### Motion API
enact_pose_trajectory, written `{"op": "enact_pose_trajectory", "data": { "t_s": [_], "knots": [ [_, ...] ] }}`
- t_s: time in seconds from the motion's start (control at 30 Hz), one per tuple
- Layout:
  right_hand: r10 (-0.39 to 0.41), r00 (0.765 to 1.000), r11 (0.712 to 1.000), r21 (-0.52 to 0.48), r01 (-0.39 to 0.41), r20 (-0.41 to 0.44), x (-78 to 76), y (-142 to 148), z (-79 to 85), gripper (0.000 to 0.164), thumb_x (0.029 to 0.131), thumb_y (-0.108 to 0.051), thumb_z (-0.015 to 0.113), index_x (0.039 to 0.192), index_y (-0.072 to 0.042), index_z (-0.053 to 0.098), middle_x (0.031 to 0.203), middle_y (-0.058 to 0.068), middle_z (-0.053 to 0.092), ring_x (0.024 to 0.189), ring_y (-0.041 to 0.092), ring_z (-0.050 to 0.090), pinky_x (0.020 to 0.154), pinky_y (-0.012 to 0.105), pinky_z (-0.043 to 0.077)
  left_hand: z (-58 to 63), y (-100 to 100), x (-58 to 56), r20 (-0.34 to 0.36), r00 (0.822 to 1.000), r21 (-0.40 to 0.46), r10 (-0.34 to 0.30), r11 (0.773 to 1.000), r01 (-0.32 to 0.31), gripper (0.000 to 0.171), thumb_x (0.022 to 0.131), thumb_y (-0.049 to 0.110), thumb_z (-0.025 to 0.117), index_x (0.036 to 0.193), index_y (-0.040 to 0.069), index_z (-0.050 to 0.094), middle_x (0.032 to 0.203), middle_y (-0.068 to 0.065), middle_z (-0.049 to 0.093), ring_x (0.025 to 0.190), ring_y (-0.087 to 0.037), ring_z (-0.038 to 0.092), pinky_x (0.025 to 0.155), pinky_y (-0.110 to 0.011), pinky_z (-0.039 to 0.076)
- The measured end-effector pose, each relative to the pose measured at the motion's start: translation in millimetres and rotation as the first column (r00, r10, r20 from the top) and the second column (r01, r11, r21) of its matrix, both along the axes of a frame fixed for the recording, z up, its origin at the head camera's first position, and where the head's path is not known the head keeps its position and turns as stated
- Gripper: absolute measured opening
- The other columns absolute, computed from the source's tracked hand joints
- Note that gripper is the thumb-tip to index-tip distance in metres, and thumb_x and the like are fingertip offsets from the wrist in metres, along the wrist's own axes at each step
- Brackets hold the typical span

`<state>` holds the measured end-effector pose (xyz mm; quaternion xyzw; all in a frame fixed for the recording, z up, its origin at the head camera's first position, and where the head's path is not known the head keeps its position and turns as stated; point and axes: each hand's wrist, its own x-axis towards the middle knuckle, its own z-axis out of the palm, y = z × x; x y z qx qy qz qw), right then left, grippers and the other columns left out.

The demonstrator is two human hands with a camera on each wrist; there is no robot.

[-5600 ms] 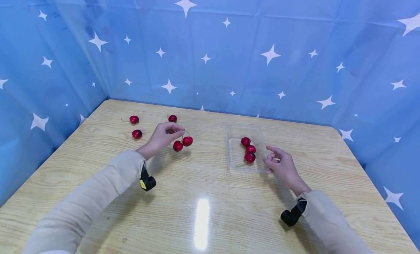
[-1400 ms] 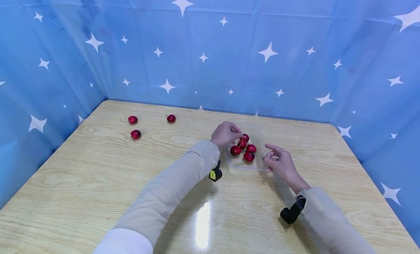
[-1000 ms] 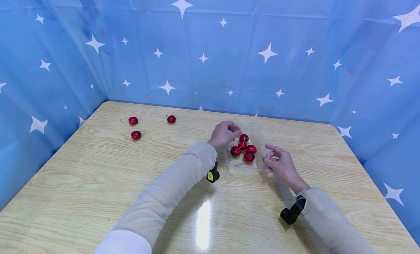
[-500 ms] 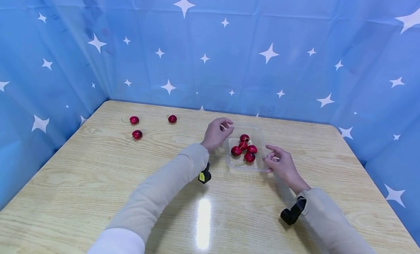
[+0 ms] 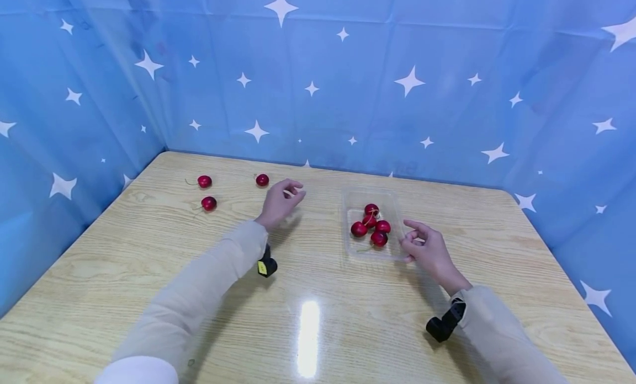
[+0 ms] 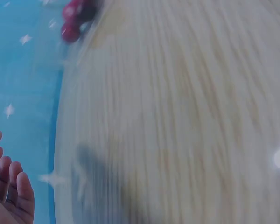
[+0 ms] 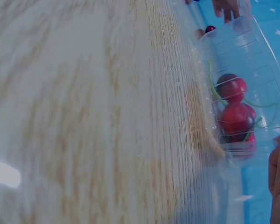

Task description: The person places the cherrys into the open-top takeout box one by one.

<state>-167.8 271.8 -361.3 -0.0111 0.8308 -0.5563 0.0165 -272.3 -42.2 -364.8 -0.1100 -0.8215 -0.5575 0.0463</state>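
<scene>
My left hand (image 5: 280,204) is over the table left of the box, fingers loosely bent and nothing held; its fingertips (image 6: 25,184) show in the left wrist view. A clear plastic box (image 5: 356,198) holds several red cherries (image 5: 379,239) with green stems, seen through its wall in the right wrist view. At the box's right edge, my right hand (image 5: 429,254) pinches the rim with curled fingers. Nearest my left hand lies a dark red cherry (image 5: 262,180); farther left are an upper cherry (image 5: 204,181) and a lower cherry (image 5: 208,203).
The light wooden table (image 5: 248,318) has a bright reflection near its front. A blue star-patterned curtain (image 5: 318,113) closes off the back and both sides. Both wrists carry a small black camera.
My left hand carried two stemmed cherries into the box, let them go among the others, then drew back left with nothing in it. The right hand stayed at the box's edge.
</scene>
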Motion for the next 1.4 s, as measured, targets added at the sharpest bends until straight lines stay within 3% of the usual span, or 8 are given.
{"op": "enact_pose_trajectory", "data": {
  "t_s": [0.27, 0.6, 0.83, 1.13, 1.27, 1.4],
  "knots": [
    [-0.004, 1.0, 1.0, -0.01, 0.004, 0.003, 2.7, 0, -1.2, 0.051, 0.085, 0.002, 0.05, 0.133, 0.006, 0.032, 0.081, 0.008, 0.048, 0.054, 0.012, 0.055, 0.052, 0.028, 0.05, 5.0, -48, 1.9, -0.04, 0.995, 0.044, 0.096, 0.995, -0.094, 0.027, 0.085, 0.015, 0.06, 0.107, 0.001, 0.058, 0.089, -0.011, 0.054, 0.076, -0.021, 0.052, 0.066, -0.029, 0.043],
    [-0.001, 1.0, 1.0, -0.018, 0.001, 0.008, 2.5, 0, -1.3, 0.052, 0.085, 0.002, 0.05, 0.133, 0.006, 0.031, 0.082, 0.009, 0.047, 0.055, 0.01, 0.055, 0.051, 0.027, 0.05, 9.0, -108, 9.8, -0.022, 0.983, -0.032, 0.18, 0.983, -0.18, 0.033, 0.085, 0.02, 0.06, 0.114, 0.004, 0.055, 0.098, -0.012, 0.053, 0.086, -0.023, 0.05, 0.065, -0.027, 0.043],
    [-0.002, 1.0, 1.0, -0.002, 0.002, -0.004, 1.6, 0, 0.5, 0.052, 0.084, 0.003, 0.051, 0.132, 0.007, 0.032, 0.081, 0.009, 0.047, 0.054, 0.008, 0.053, 0.051, 0.026, 0.049, 1.8, -147, 12.1, -0.048, 0.966, -0.076, 0.254, 0.963, -0.257, 0.038, 0.087, 0.028, 0.056, 0.115, 0.003, 0.054, 0.101, -0.013, 0.052, 0.088, -0.02, 0.048, 0.068, -0.024, 0.041],
    [0.003, 1.0, 1.0, 0.007, -0.003, -0.008, 0.1, -1, -0.4, 0.051, 0.084, 0.002, 0.051, 0.132, 0.006, 0.033, 0.08, 0.009, 0.047, 0.052, 0.008, 0.052, 0.051, 0.026, 0.049, -9.5, -175, 13.3, -0.022, 0.939, -0.099, 0.343, 0.934, -0.343, 0.036, 0.085, 0.026, 0.058, 0.111, 0.0, 0.056, 0.097, -0.008, 0.052, 0.079, -0.012, 0.048, 0.055, -0.017, 0.045],
    [0.002, 1.0, 1.0, 0.004, -0.002, -0.007, -1.0, -1, -0.7, 0.051, 0.084, 0.001, 0.052, 0.132, 0.006, 0.033, 0.081, 0.009, 0.047, 0.053, 0.008, 0.052, 0.051, 0.026, 0.05, -10.0, -182, 16.5, -0.033, 0.939, -0.134, 0.342, 0.93, -0.344, 0.037, 0.086, 0.027, 0.057, 0.112, 0.0, 0.056, 0.101, -0.012, 0.051, 0.086, -0.018, 0.047, 0.059, -0.017, 0.042],
    [0.003, 1.0, 1.0, -0.003, -0.003, -0.008, -1.3, -1, 0.0, 0.052, 0.084, 0.001, 0.052, 0.132, 0.006, 0.033, 0.081, 0.009, 0.046, 0.053, 0.009, 0.052, 0.051, 0.026, 0.05, -11.5, -188, 21.7, -0.018, 0.946, -0.174, 0.323, 0.931, -0.321, 0.039, 0.087, 0.027, 0.055, 0.116, -0.001, 0.054, 0.107, -0.018, 0.05, 0.093, -0.026, 0.046, 0.071, -0.026, 0.04]
  ]
}}
